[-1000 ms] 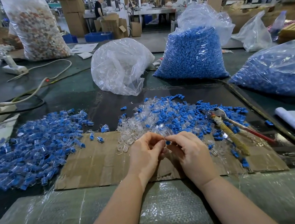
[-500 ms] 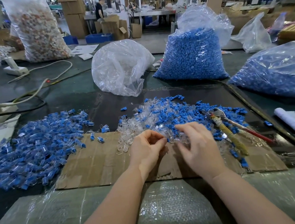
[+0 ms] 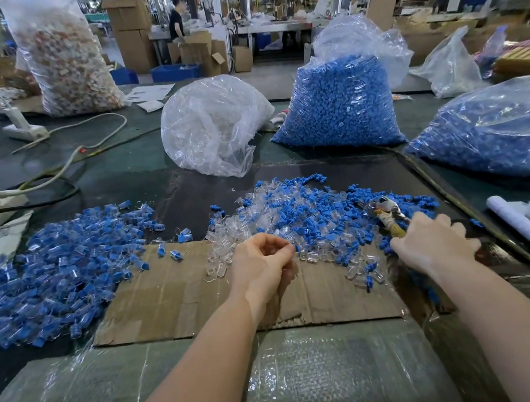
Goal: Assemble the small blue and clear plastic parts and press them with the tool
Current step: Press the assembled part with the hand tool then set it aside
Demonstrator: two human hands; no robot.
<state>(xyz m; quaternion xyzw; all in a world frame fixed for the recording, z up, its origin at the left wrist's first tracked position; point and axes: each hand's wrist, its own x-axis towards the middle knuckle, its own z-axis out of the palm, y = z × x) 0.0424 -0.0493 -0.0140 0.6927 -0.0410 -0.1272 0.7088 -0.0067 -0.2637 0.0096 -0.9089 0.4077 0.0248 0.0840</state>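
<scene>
The left hand [image 3: 262, 262] hovers over the middle of the cardboard sheet [image 3: 168, 299], fingers curled, pinching a small blue and clear part [image 3: 296, 248] at the fingertips. The right hand [image 3: 433, 242] lies on the pliers [image 3: 389, 214] at the right end of the loose pile [image 3: 310, 218]; whether its fingers have closed round the handles I cannot tell. Bare cardboard lies left of and below the left hand, up to the sheet's torn near edge. Two heaps sit on the table [image 3: 117, 174]: the assembled pieces [image 3: 59, 270] on the left and the unsorted pile in the centre. Behind stand two bags of blue parts [image 3: 335, 105] [image 3: 499, 130] and one near-empty clear bag [image 3: 212, 123]. No writing is readable.
</scene>
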